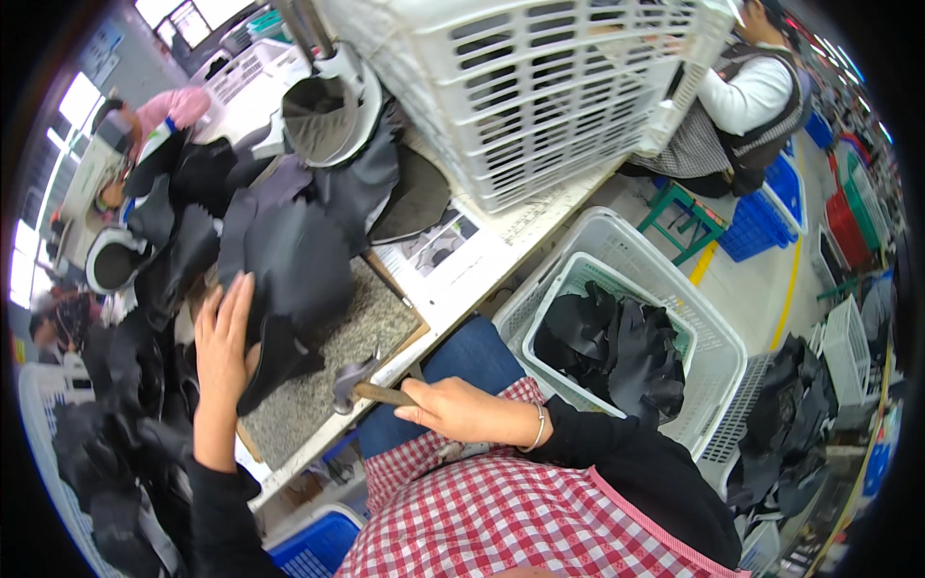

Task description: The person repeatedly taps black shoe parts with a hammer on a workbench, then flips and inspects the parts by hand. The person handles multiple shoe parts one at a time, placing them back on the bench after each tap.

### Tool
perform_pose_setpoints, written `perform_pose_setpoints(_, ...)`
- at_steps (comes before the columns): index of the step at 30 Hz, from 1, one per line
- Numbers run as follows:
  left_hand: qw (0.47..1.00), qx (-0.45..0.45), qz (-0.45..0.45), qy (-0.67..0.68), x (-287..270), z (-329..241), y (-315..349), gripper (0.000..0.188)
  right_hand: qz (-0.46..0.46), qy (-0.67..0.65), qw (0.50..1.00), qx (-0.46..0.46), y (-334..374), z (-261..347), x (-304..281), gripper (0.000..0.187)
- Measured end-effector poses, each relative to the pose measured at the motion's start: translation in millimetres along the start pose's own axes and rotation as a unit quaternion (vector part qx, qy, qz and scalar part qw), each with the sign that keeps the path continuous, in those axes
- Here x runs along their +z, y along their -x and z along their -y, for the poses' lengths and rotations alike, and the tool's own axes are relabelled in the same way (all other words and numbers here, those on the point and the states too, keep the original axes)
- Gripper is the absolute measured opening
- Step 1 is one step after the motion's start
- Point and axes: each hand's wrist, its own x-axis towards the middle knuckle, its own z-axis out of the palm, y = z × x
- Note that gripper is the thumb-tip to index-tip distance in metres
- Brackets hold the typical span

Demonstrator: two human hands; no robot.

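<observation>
Beyond the red-and-white checked cloth apron (462, 511), I have the right hand (458, 409) clenched round the wooden handle of a metal-headed hammer (381, 393), its head by the near edge of a grey speckled slab (381, 323). My left hand (226, 323) is unclenched, fingers extended against a smooth, black, leather-like piece (299, 260) partly covering the slab. Farther, I see a white slatted plastic crate (549, 106), then a white-sleeved person (752, 96).

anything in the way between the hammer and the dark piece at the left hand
Nothing visible: only bare grey slab shows between the hammer in the right hand and the dark piece at the left hand.
</observation>
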Motion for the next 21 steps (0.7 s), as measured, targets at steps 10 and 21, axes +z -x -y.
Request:
perform_pose_setpoints(10, 0.924, -0.319, -0.121, 0.172, 11, 9, 124, 0.083, 0.013, -0.045, 0.988, 0.145, 49, -33, 1, 0.041)
perform_pose_setpoints(21, 0.626, -0.559, -0.162, 0.52, 80, -7, 274, 0.049, 0.051, -0.082, 0.991, 0.088, 41, -29, 24, 0.041)
